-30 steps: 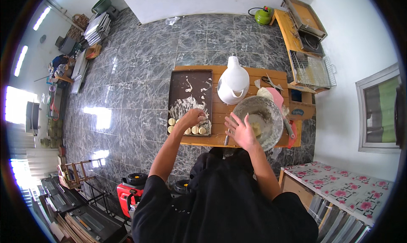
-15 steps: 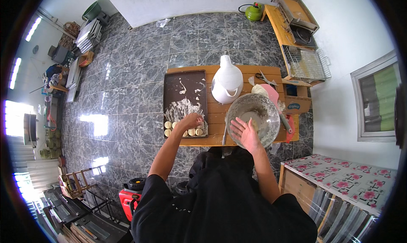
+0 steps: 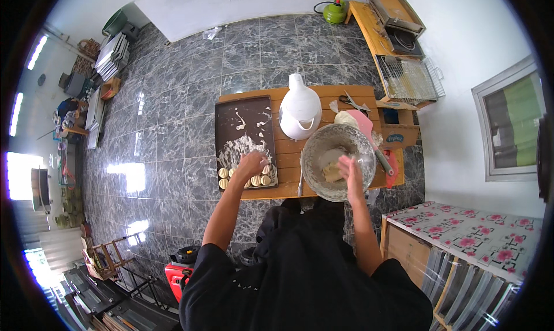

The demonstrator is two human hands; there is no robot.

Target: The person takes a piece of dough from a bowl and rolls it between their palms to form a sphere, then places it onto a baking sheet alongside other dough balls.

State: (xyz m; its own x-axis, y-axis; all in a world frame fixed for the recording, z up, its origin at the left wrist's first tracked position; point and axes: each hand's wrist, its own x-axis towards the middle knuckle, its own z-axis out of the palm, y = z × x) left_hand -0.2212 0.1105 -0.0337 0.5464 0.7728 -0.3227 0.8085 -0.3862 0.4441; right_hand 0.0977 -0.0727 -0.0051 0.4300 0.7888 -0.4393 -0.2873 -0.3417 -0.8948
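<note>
My left hand [image 3: 252,163] is low over the front part of a dark baking tray [image 3: 228,114], its fingers curled in; whatever may be in them is hidden. Around it, pale ridged rounds of dough [image 3: 224,183] lie in rows along the tray's near edge. White grease [image 3: 238,148] is smeared just beyond them. My right hand [image 3: 351,174] hovers at the right side of a large clear mixing bowl [image 3: 307,168], fingers stretched out and seemingly holding nothing. A lump of beige dough [image 3: 331,172] rests at the bowl's bottom, beside that hand.
Behind the bowl stands a white jug-like vessel [image 3: 300,113]. Scissors [image 3: 353,102], a pink sheet-like item [image 3: 362,122] and a grey-handled tool [image 3: 385,162] lie on the wooden table's [image 3: 287,163] right side. A cardboard box [image 3: 400,136] is beyond its right edge.
My right hand has turned from palm up to edge-on and shifted slightly right, baring the dough lump. My left hand stays over the tray's front. The whole view has shifted slightly.
</note>
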